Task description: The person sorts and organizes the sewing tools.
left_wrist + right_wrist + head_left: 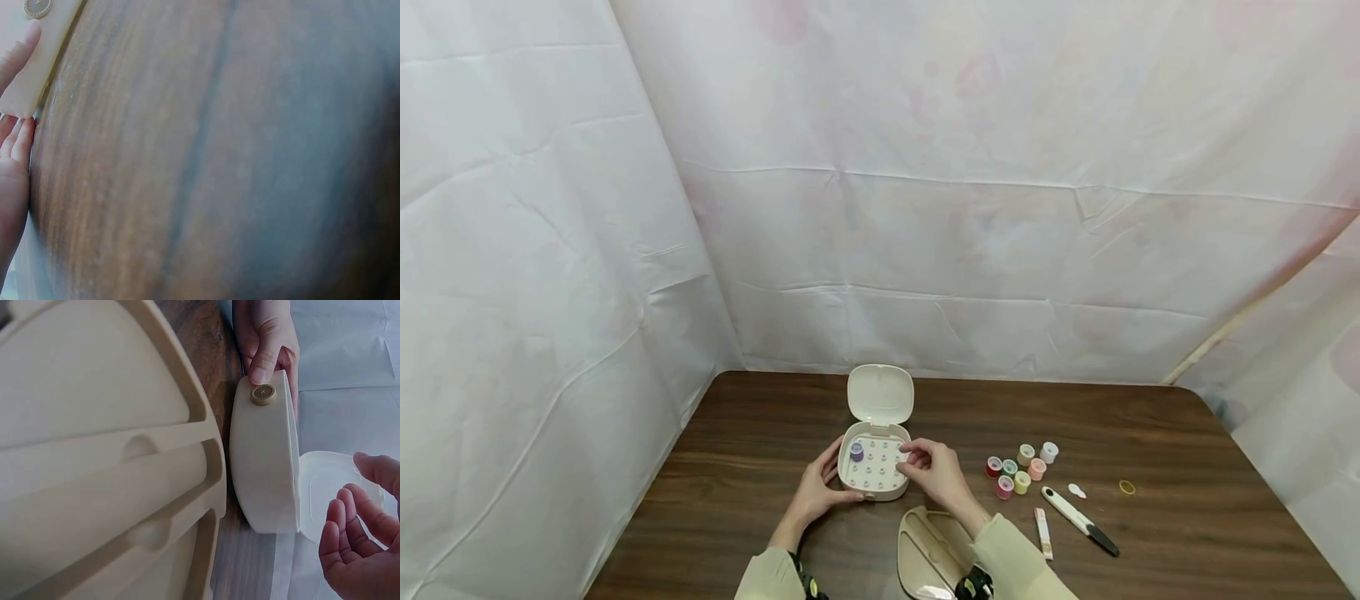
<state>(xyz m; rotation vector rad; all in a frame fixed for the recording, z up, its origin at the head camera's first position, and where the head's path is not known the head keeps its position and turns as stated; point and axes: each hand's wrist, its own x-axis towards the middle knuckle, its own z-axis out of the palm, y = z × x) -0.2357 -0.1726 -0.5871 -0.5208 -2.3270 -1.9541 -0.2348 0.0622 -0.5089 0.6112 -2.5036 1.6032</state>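
Note:
A cream sewing box (889,495) stands on the table with its lid (881,393) tipped back. Inside are rows of small pegs, and a purple thread spool (857,452) sits at the far left. My left hand (816,492) grips the box's left side, its thumb on the front wall near a round brown button (263,395). Over the right side of the box is my right hand (938,475), fingers loosely bent by the right-hand pegs. Nothing shows in those fingers in the right wrist view. Below that hand lies a beige compartment tray (917,554).
Several thread spools (1022,482) in different colours cluster to the right. Near them lie a white needle threader (1077,491), a white-handled tool with a black end (1078,521), a small narrow packet (1042,533) and a yellow ring (1127,487). White cloth hangs behind the table.

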